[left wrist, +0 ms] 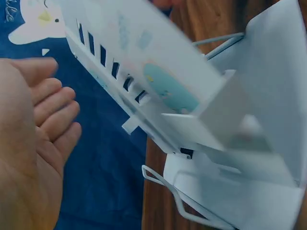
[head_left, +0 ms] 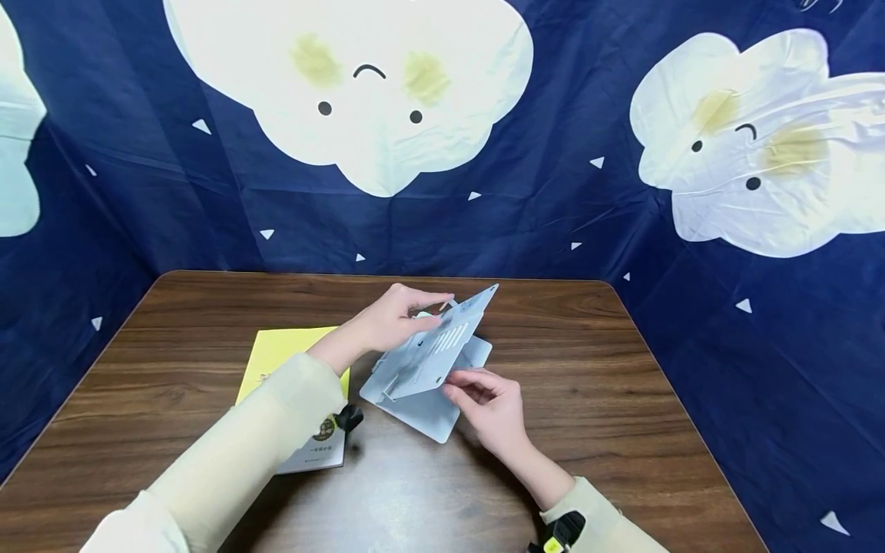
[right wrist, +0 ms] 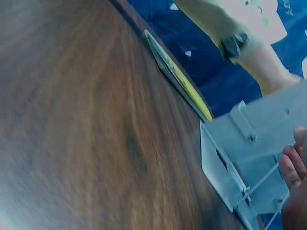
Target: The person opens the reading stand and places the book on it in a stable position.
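Note:
A pale blue-white metal book stand (head_left: 415,361) stands on the table, its slotted panel tilted up over a flat base (head_left: 429,415). In the left wrist view, the panel (left wrist: 129,52) shows a row of slots, with bent wire (left wrist: 180,201) beside the base. My left hand (head_left: 401,319) is at the panel's upper left side, fingers extended; the left wrist view shows its palm with a gap to the panel. My right hand (head_left: 494,407) pinches the panel's lower right corner between thumb and fingers. In the right wrist view only the curled fingers (right wrist: 292,165) show, close to the panel's back.
A book with a yellow and white cover (head_left: 286,349) lies on the left of the wooden table (head_left: 594,384), partly hidden under my left forearm. A dark blue cloth with clouds (head_left: 484,230) hangs behind the table's far edge.

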A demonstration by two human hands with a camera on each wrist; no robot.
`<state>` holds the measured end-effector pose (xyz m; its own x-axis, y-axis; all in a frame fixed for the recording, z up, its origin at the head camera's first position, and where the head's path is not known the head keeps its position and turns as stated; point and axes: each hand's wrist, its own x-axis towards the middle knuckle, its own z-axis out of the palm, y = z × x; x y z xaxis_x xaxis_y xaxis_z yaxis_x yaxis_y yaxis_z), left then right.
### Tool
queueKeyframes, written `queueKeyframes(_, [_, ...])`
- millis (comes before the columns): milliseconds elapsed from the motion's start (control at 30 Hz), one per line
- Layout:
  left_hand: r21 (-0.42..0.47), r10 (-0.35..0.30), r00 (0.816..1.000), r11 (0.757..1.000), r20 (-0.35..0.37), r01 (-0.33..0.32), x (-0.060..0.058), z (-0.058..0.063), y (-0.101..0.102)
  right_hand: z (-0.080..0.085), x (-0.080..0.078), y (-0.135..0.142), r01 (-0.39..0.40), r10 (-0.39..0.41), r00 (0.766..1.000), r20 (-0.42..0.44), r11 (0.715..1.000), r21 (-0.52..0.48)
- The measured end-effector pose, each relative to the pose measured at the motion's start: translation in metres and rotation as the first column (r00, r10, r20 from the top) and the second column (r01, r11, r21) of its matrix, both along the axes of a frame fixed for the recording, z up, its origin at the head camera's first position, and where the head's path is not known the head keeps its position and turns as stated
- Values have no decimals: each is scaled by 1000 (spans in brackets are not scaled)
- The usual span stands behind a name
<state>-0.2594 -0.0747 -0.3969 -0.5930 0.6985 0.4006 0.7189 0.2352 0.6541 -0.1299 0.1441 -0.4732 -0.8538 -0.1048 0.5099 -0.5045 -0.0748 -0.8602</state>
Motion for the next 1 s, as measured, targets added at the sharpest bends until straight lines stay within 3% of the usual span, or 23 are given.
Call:
queueKeyframes(200, [-135, 56, 995, 990, 87, -44, -21, 7, 25, 9, 13, -11, -17, 35, 981, -193, 995, 95])
queueKeyframes(400, [-231, 28, 995, 973, 100, -4, -30, 12, 47, 19, 15, -24, 60, -12, 936, -352, 990, 126])
queueKeyframes(700, [-257, 61, 980, 966, 188, -11, -31, 15, 59, 26, 11, -27, 183, -121, 903, -412, 976, 116])
queueKeyframes(1000, [-268, 113, 977, 962, 179, -62, -32, 15, 56, 27, 17, -17, 216, -145, 897, -417, 968, 126])
